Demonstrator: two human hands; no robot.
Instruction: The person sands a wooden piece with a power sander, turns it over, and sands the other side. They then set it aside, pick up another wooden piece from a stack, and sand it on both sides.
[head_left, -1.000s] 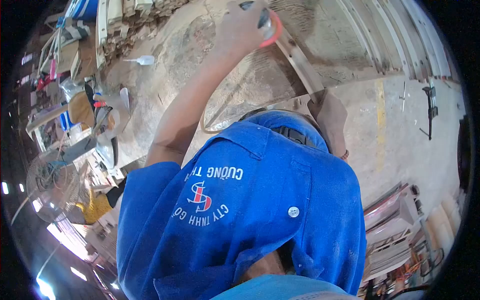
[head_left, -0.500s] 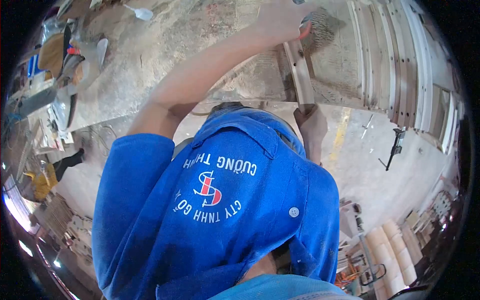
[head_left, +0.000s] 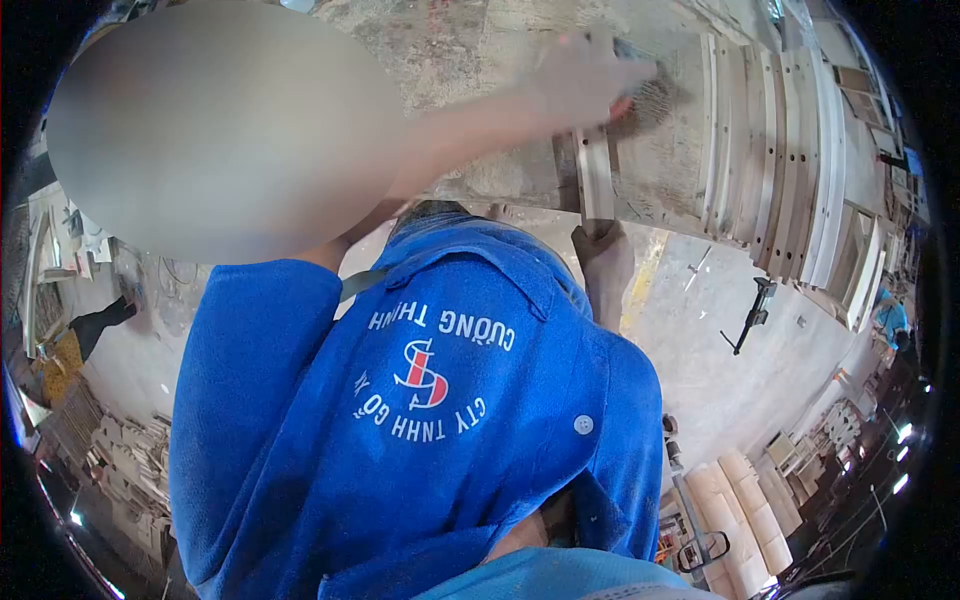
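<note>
My left hand (head_left: 580, 85), blurred by motion, reaches across the worktable over the far end of a wooden strip (head_left: 597, 180). Its fingers look wrapped round something with an orange-red edge and a dark part, too smeared to name. Below it, my right hand (head_left: 605, 255) is closed on the near end of the strip, which lies pointing away from me over the table edge. Dark holes show in the strip near its far end.
Several long wooden strips with holes (head_left: 770, 150) lie side by side on the right of the worktable (head_left: 460, 140). A black metal tool or stand (head_left: 750, 315) is on the floor at right. Cream padded rolls (head_left: 740, 510) stand lower right. A blurred oval covers the upper left.
My left hand has moved down and slightly right in view, nearer to me along the strip. My right hand keeps its hold on the near end. The view has shifted a little.
</note>
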